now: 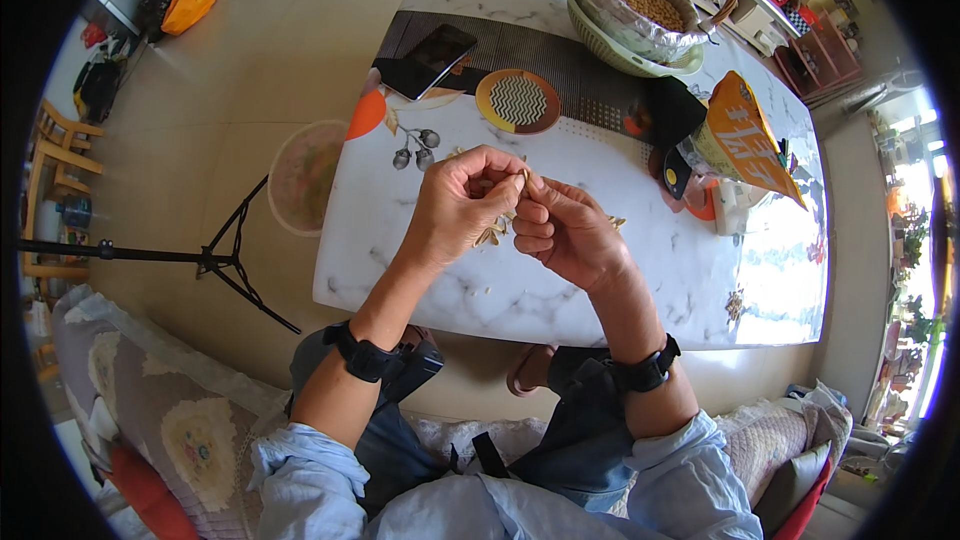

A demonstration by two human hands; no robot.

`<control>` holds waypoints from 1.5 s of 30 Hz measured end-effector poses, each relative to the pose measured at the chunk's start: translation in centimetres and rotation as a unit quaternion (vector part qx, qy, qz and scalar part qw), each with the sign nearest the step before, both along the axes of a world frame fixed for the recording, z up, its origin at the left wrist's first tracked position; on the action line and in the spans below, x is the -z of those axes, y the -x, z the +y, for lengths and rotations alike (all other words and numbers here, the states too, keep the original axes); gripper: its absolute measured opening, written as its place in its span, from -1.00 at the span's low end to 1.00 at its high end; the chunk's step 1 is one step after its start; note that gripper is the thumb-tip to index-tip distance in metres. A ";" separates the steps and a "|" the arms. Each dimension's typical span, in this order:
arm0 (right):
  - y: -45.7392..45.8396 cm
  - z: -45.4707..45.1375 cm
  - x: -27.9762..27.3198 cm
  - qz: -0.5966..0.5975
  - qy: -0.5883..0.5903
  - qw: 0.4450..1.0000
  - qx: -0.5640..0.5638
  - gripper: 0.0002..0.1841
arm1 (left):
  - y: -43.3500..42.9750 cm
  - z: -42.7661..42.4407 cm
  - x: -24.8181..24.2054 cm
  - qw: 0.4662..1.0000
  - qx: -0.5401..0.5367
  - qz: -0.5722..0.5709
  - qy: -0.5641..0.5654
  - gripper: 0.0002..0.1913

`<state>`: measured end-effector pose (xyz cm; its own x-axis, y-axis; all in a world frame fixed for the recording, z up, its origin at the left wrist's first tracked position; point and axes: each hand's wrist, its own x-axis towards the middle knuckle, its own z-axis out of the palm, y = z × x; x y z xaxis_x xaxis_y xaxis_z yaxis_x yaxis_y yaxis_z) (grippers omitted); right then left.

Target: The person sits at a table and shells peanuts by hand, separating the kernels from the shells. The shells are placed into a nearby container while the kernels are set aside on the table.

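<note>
Over the marble-patterned table (420, 270), my left hand (472, 191) and my right hand (574, 229) meet at the fingertips. Between them they pinch a small brown pod or shell (524, 178); most of it is hidden by thumbs and fingers. Beneath and between the hands lie several tan pods or shells (491, 232), partly covered from view. Tiny pale bits (487, 290) are scattered on the tabletop nearer to me. Each of my forearms wears a black strap with a small device.
Farther back stand a lined wicker basket of tan beans or kernels (641, 0) in a green plastic basket (600, 45), a phone (431, 60) and a round coaster (517, 101). Rightward are an orange bag (750, 135) and a small shell pile (734, 305). A tripod (217, 259) and basin (304, 180) stand left.
</note>
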<state>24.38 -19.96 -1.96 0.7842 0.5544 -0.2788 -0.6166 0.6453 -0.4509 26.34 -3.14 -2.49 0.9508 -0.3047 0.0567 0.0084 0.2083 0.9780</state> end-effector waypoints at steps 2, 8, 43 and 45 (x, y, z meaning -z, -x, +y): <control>0.1 -0.2 0.2 0.028 -0.052 0.998 -0.017 -0.82 | 0.0 0.3 -0.1 1.000 0.016 -0.003 0.008 -0.91; 0.1 -0.1 0.5 0.054 -0.089 0.994 -0.040 -0.82 | -0.2 0.7 -0.4 0.999 0.031 -0.020 0.024 -0.97; 0.3 1.9 -0.3 -0.128 0.265 0.948 0.119 -0.72 | 0.3 0.9 -0.9 0.990 -0.105 -0.033 -0.087 -0.80; 0.3 2.0 -0.3 -0.137 0.275 0.945 0.109 -0.72 | 0.2 1.0 -0.9 0.995 -0.069 -0.021 -0.066 -0.80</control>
<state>24.03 -17.98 -1.67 0.9475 0.2020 -0.2478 -0.3076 0.3642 -0.8791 26.10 -2.17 -1.62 0.9817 -0.1787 0.0665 -0.0538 0.0746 0.9958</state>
